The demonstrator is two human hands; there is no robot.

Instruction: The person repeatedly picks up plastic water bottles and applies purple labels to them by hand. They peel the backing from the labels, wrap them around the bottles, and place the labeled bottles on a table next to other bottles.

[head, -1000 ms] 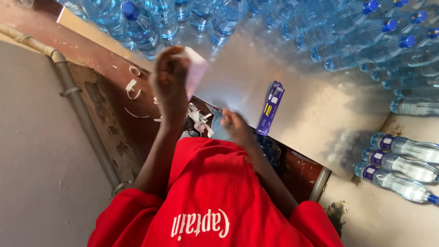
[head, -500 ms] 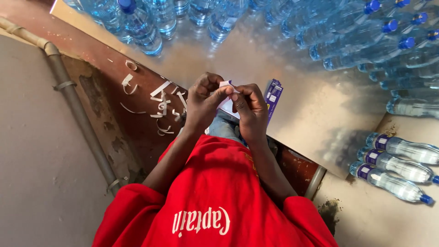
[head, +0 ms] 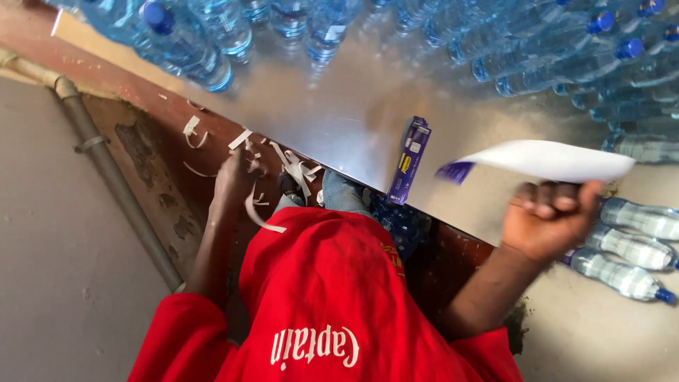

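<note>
My right hand (head: pixel 548 216) is raised at the right and grips a white label sheet (head: pixel 548 161) with a purple end, held flat over the shiny metal table (head: pixel 332 120). My left hand (head: pixel 235 180) is out at the left, blurred, over the reddish ledge (head: pixel 134 92). A curled white paper strip (head: pixel 260 216) hangs from its fingers. Several more white strips (head: pixel 290 166) lie scattered on the ledge beside that hand. A purple packet of labels (head: pixel 409 161) lies on the table's near edge between my hands.
Several clear water bottles with blue caps (head: pixel 191 42) crowd the far side of the table. More bottles (head: pixel 629 244) lie on the floor at the right. A grey pipe (head: pixel 106 170) runs along the concrete floor at the left.
My hands were together at the table edge on the sheet. They have parted: the right swung right with the sheet, the left swung left with a strip.
</note>
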